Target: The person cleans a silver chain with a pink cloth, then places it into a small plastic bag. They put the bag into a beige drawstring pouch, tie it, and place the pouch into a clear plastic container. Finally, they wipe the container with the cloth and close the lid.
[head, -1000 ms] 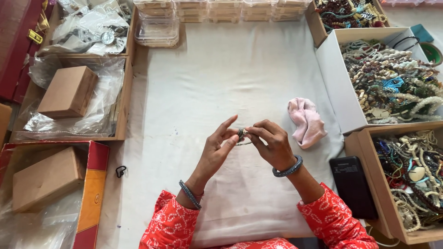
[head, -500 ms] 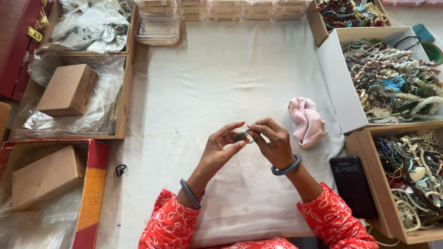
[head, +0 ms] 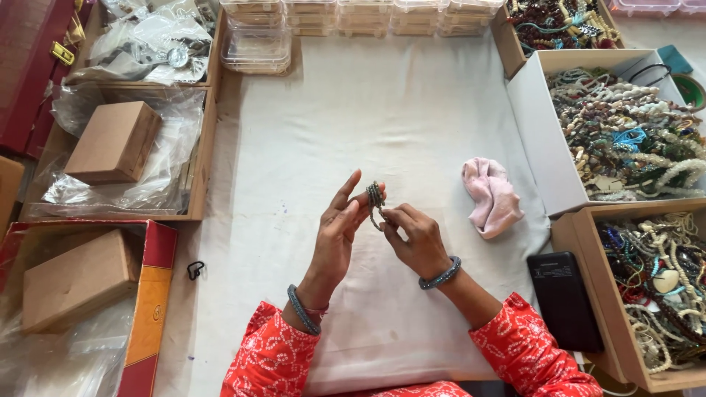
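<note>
A small coiled string of dark green-grey beads (head: 376, 201) is pinched between both hands above the white cloth (head: 382, 125). My left hand (head: 338, 235) holds its upper loop with thumb and fingertips, the other fingers spread upward. My right hand (head: 415, 239) grips the lower part of the string from the right. Each wrist wears a beaded bangle, and both sleeves are red with a white print.
A crumpled pink cloth (head: 491, 195) lies right of the hands and a black phone (head: 562, 298) near the right elbow. Boxes of bead necklaces (head: 625, 132) line the right. Brown boxes (head: 112, 141) in plastic sit left; clear plastic containers (head: 257, 44) stand at the back.
Both hands have turned the bead string slightly; the left fingers now reach higher, and the loop stands more upright between the fingertips.
</note>
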